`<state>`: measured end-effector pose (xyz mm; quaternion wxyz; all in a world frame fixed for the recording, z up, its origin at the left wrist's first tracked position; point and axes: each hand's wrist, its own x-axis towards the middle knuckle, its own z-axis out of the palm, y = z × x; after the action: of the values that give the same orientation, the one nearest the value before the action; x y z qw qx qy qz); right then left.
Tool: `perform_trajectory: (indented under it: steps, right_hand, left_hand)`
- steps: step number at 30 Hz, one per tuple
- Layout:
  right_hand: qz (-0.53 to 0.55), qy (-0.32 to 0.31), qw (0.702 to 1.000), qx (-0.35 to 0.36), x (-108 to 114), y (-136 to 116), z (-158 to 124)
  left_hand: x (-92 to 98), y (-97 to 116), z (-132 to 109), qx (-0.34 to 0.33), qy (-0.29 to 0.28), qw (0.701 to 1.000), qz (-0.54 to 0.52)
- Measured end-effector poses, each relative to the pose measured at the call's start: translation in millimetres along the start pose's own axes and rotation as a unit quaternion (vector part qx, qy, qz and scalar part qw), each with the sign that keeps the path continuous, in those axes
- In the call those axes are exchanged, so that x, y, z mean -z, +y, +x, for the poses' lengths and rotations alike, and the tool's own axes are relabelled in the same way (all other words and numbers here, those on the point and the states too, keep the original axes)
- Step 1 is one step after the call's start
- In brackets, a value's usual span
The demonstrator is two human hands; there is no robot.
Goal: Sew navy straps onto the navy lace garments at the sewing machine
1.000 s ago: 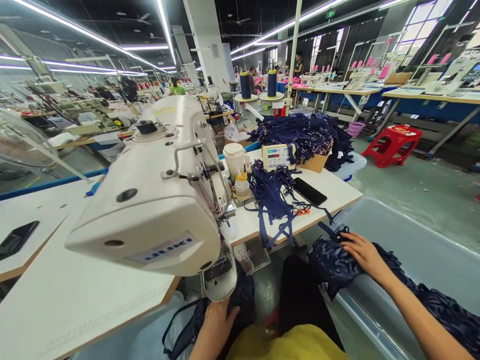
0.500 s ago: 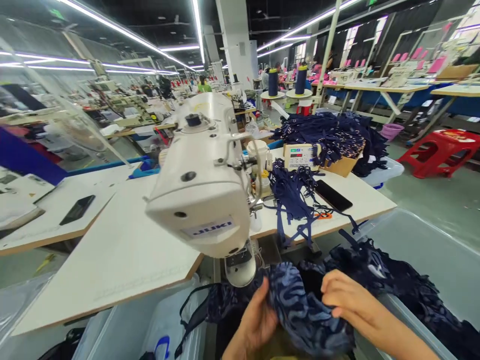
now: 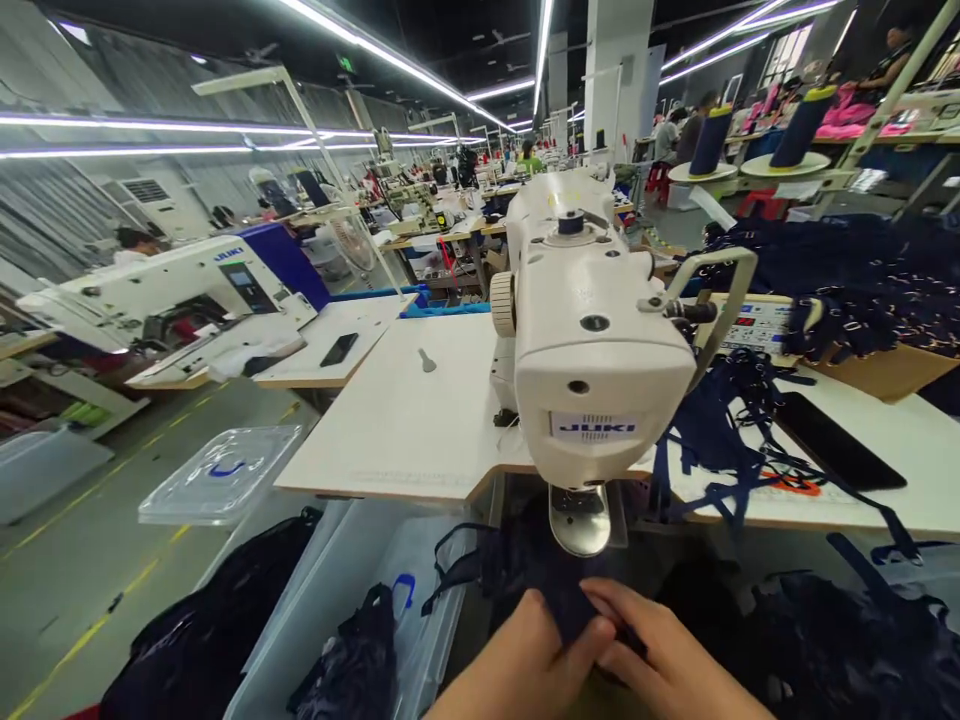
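Note:
In the head view, a dark navy fabric piece (image 3: 566, 603) is gripped between my two hands, below the front of the white sewing machine (image 3: 600, 370). My left hand (image 3: 529, 650) is closed on its left side, thumb pointing toward the other hand. From the right, my right hand (image 3: 649, 645) pinches the fabric, its fingertips almost meeting the left thumb. Just above the fingers is the machine's rounded metal bed end (image 3: 581, 525). More dark fabric with a strap (image 3: 454, 570) hangs left of the hands. The held piece's lower part is hidden by the hands.
Clear plastic bins (image 3: 420, 600) with dark garments stand below the table (image 3: 405, 430). Right of the machine lie navy straps (image 3: 720, 430), a black phone (image 3: 840, 440) and a control panel (image 3: 754, 320). Thread cones (image 3: 709, 140) rise behind. Another sewing machine (image 3: 187, 290) stands left.
The view has swung left. The blue-patterned side of the fabric no longer shows; a plain dark part does. My hands have come close together under the machine's front end.

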<state>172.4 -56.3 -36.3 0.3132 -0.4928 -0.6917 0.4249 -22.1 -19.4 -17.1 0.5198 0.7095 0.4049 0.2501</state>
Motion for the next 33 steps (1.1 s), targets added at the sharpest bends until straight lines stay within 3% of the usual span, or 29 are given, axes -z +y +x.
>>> perform_trajectory:
  steps: [3,6,10,14,16,17,21,25,27,33]
  right_hand:
    - [0.035,0.014,0.998,-0.043,0,-14,4]
    - [0.033,0.029,0.997,-0.062,8,-14,-5]
    - [0.027,0.119,0.987,-0.103,16,-12,-13]
    - [0.029,0.176,0.977,-0.118,20,-10,0]
    - [0.008,0.200,0.971,-0.134,22,-6,12]
    - [-0.005,0.209,0.969,-0.135,24,-5,18]
    - [-0.011,0.205,0.973,-0.108,28,2,38]
    - [0.015,0.175,0.981,-0.088,32,3,49]
    - [0.012,0.167,0.983,-0.079,34,2,50]
    - [-0.007,0.160,0.984,-0.082,47,0,45]
  left_hand:
    - [4.6,20,-1,-0.018,0.001,0.974,0.225]
    - [10.4,36,6,-0.058,-0.017,0.950,0.308]
    - [7.3,47,21,-0.070,-0.013,0.974,0.215]
    - [-3.8,34,35,0.052,-0.018,0.995,0.082]
    - [-4.8,25,36,0.082,0.005,0.992,0.097]
    - [-3.3,22,36,0.066,0.035,0.987,0.140]
    - [10.6,20,30,-0.107,0.164,0.923,0.331]
    - [20.2,20,31,-0.321,0.132,0.821,0.454]
    - [20.4,16,35,-0.340,0.115,0.785,0.504]
    - [11.9,-5,34,-0.302,0.133,0.758,0.562]
